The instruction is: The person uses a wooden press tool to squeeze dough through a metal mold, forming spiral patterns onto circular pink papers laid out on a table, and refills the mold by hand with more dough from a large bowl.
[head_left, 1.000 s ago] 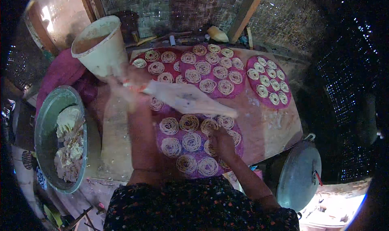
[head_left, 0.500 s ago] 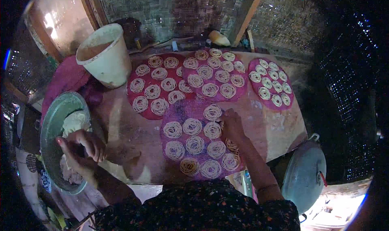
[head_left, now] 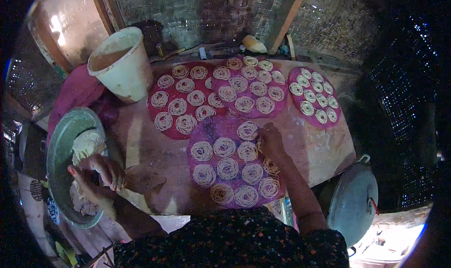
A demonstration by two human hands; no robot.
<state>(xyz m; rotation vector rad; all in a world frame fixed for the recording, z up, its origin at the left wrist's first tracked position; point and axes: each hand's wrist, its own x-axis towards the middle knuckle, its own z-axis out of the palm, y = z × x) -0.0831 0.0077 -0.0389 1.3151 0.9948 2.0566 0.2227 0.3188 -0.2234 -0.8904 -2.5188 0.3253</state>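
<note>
In front of me lies a round purple mat (head_left: 199, 132) bearing several pale coils of thin strands, such as a coil (head_left: 224, 147) in its middle. My right hand (head_left: 271, 143) is over the mat's right edge, beside the coils, its fingers bent together. What they hold, if anything, is hidden beneath the hand. My left hand (head_left: 99, 173) hovers at the near right rim of a green basin (head_left: 55, 150), thumb apart and fingers loosely curled, with nothing visible in it. Inside the basin sits a lump of pale dough (head_left: 88, 145), partly covered by that hand.
Further back, a red mat (head_left: 176, 134) and two purplish-pink mats (head_left: 277, 109) (head_left: 311, 119) carry more coils. A whitish bucket (head_left: 120, 73) stands at the far left of the wooden table (head_left: 155, 160). A large lidded metal pot (head_left: 352, 202) is at the right.
Both hands stay in nearly the same places. My left fingers have shifted slightly to the right and down. The view has moved a little.
</note>
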